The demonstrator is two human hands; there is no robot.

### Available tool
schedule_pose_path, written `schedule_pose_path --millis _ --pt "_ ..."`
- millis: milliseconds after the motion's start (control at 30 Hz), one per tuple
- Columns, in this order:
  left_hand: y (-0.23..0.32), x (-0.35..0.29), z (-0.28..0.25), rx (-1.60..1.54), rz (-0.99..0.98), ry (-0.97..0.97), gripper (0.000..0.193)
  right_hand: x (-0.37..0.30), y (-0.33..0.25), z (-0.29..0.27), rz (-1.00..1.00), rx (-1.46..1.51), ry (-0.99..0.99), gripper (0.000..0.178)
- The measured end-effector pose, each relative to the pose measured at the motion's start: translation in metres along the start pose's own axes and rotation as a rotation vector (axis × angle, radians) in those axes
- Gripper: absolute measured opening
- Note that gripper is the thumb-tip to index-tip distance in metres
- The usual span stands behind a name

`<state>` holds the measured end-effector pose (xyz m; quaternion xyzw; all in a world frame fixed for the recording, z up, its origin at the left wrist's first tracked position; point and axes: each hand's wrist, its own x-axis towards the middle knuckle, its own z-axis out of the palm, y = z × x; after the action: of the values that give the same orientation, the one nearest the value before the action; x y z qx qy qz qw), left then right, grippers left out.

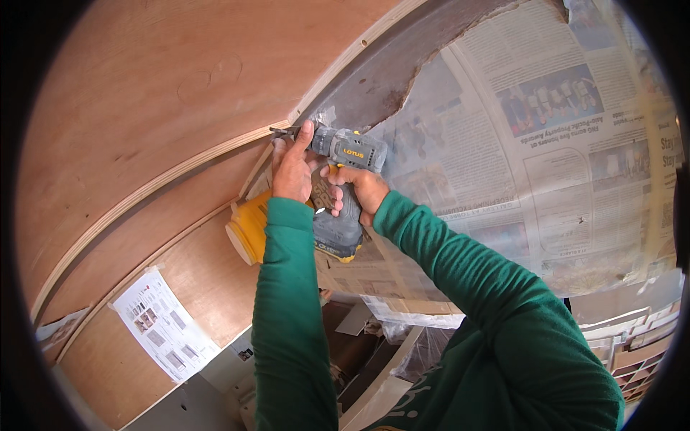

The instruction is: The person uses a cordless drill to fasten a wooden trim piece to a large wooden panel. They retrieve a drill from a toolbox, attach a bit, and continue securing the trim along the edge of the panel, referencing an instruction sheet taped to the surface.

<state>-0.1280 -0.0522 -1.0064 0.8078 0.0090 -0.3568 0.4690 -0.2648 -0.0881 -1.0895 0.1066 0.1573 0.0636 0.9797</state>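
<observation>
My right hand (366,188) is wrapped round the handle of a grey cordless drill (363,152) with yellow details. Its index finger lies at the trigger. The drill points left, its front end close to a pale wooden edge strip (237,141). My left hand (291,172) is at the front of the drill, thumb up beside the chuck and fingers about the bit. Whatever small thing it may pinch there is hidden. Behind my left wrist shows a yellow rounded container (248,228), tilted; what supports it cannot be seen.
Curved plywood panels (158,86) stretch over the upper left. Newspaper (517,165) covers the surface on the right, beside a dark bare strip (366,86). A printed sheet (164,323) is taped to the lower plywood. Wrapped items and boards (381,352) lie below.
</observation>
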Motion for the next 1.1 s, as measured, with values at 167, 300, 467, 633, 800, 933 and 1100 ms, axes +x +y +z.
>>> schedule_pose_path --millis 167,300,467,633,800,933,1100 --pt "-0.005 0.002 0.003 -0.013 0.041 0.015 0.08 -0.001 0.0 -0.002 0.017 -0.001 -0.004 0.025" --pt "-0.007 0.005 0.002 -0.017 0.05 0.001 0.083 -0.002 -0.001 -0.002 0.026 -0.032 0.013 0.025" --pt "-0.009 0.004 0.003 -0.01 0.077 0.012 0.084 -0.012 -0.011 0.002 0.1 -0.163 0.076 0.025" --pt "-0.009 0.006 0.005 -0.017 0.086 0.024 0.083 -0.007 0.001 -0.005 0.021 -0.053 -0.003 0.026" --pt "-0.01 0.003 0.006 -0.034 0.074 0.032 0.078 -0.009 0.001 -0.003 0.016 0.008 0.004 0.025" --pt "-0.013 0.003 0.012 -0.022 0.107 0.109 0.061 -0.015 -0.005 -0.001 0.051 -0.124 0.074 0.024" --pt "-0.014 0.005 0.007 -0.038 0.102 0.127 0.062 -0.014 0.006 -0.005 -0.046 0.054 -0.103 0.022"
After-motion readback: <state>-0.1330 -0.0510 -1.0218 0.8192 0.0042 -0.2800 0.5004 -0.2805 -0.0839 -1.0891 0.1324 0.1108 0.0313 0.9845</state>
